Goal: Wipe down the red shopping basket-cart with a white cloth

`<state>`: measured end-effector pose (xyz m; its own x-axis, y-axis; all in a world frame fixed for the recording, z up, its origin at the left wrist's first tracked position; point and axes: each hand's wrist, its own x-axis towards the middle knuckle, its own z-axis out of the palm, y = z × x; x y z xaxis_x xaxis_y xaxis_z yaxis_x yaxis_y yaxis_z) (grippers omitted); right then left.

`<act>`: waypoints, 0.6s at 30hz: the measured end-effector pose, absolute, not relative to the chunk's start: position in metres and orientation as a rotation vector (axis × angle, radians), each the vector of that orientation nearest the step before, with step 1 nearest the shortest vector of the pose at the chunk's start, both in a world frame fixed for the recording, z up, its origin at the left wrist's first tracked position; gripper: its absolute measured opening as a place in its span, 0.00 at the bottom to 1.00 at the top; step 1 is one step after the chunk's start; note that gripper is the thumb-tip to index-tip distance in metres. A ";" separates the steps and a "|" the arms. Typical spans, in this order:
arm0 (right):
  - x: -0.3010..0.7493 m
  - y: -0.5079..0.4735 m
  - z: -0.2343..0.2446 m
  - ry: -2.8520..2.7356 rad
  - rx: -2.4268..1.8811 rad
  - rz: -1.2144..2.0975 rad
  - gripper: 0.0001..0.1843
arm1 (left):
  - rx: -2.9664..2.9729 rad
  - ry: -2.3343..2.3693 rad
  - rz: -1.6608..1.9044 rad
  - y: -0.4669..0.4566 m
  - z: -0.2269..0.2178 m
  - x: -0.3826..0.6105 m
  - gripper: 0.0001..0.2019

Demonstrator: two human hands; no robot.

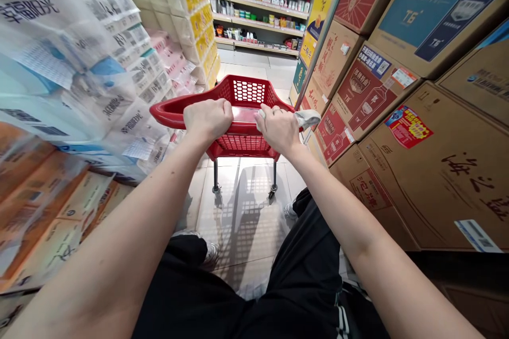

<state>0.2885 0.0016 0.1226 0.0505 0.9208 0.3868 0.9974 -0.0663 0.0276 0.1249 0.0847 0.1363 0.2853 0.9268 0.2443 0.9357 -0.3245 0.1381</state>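
Observation:
A red plastic shopping cart (242,92) on small wheels stands in the aisle right in front of me. My left hand (207,119) is closed in a fist over the near rim of the cart. My right hand (278,128) is wrapped round the same rim further right, and it also pinches a crumpled grey-white cloth or paper (308,117) that sticks out to the right. The cart's basket looks empty as far as I can see into it.
Stacked packs of tissue and toilet paper (79,74) wall the left side. Brown and red cardboard cartons (397,116) are piled high on the right. Shelves of bottles (262,10) cross the far end. Pale floor tiles (242,212) run between them.

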 end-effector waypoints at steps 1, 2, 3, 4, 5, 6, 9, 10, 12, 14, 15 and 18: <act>0.292 0.009 0.127 -1.953 -2.107 -0.383 0.36 | -2.492 -1.805 -0.430 0.084 0.136 0.125 0.33; 0.296 0.016 0.130 -1.962 -2.124 -0.320 0.38 | -2.489 -1.809 -0.429 0.083 0.136 0.126 0.33; 0.300 0.021 0.131 -1.968 -2.133 -0.273 0.39 | -2.484 -1.816 -0.433 0.082 0.136 0.126 0.32; 0.302 0.024 0.132 -1.970 -2.138 -0.242 0.40 | -2.477 -1.827 -0.442 0.081 0.136 0.127 0.32; 0.303 0.026 0.131 -1.967 -2.135 -0.235 0.40 | -2.467 -1.839 -0.455 0.080 0.137 0.128 0.33; 0.303 0.024 0.130 -1.958 -2.128 -0.252 0.40 | -2.456 -1.853 -0.470 0.079 0.137 0.129 0.33; 0.297 0.012 0.121 -1.923 -2.068 -0.389 0.37 | -2.429 -1.890 -0.498 0.076 0.137 0.132 0.33; 0.293 0.006 0.118 -1.920 -2.036 -0.440 0.35 | -2.422 -1.897 -0.501 0.076 0.137 0.132 0.34; 0.284 -0.003 0.114 -1.936 -1.957 -0.520 0.33 | -2.415 -1.898 -0.501 0.076 0.137 0.132 0.34; 0.275 -0.007 0.112 -1.967 -1.891 -0.560 0.32 | -2.415 -1.891 -0.494 0.077 0.136 0.132 0.34; 0.272 -0.006 0.113 -1.983 -1.872 -0.563 0.32 | -2.418 -1.885 -0.488 0.077 0.135 0.131 0.35; 0.269 0.004 0.120 -2.006 -1.889 -0.496 0.33 | -2.456 -1.848 -0.463 0.077 0.134 0.130 0.35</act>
